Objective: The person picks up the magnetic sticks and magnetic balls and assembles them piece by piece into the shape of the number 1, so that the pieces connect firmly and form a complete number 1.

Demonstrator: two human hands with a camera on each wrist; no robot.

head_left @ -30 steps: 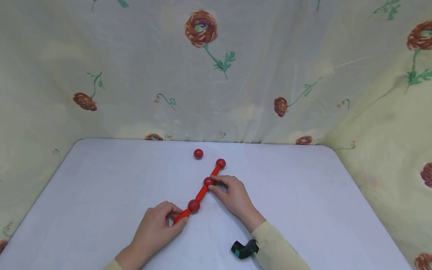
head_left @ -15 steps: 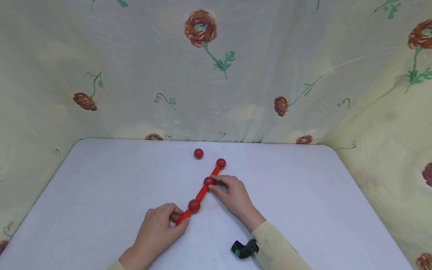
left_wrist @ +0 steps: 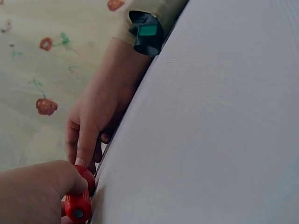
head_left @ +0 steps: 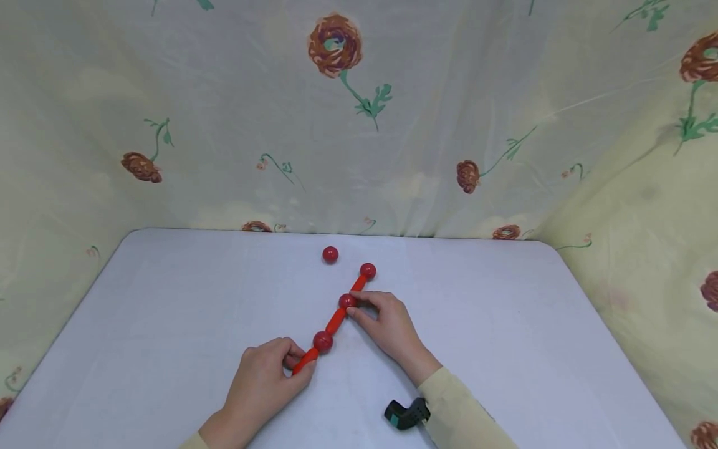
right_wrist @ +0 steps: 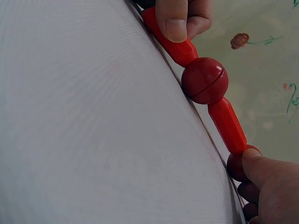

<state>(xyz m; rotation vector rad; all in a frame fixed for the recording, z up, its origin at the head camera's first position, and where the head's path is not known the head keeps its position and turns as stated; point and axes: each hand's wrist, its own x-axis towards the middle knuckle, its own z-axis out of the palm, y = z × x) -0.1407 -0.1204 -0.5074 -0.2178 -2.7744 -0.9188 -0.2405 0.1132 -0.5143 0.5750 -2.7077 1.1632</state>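
Observation:
A straight chain of red rods and darker red balls slants across the white table. My left hand (head_left: 263, 381) pinches the nearest red rod (head_left: 306, 360) between thumb and fingers. That rod's far end meets a ball (right_wrist: 204, 80), which has a seam line round it in the right wrist view. Beyond it come a second rod (head_left: 335, 322) and the middle ball (head_left: 347, 302), which the thumb and index finger of my right hand (head_left: 389, 324) pinch. Past that hand, a third rod (head_left: 359, 284) leads to the end ball (head_left: 368, 270). The left wrist view shows the near rod's greyish end socket (left_wrist: 78, 213).
A loose red ball (head_left: 330, 254) lies beyond the chain, near the back edge of the white table (head_left: 505, 349). A black wrist-worn device (head_left: 402, 416) sits at my right sleeve. Flower-patterned cloth (head_left: 224, 112) hangs behind and along the sides.
My left hand has shifted slightly to the right, turning the near rod a little more in line with the chain. The right hand keeps its place on the middle ball.

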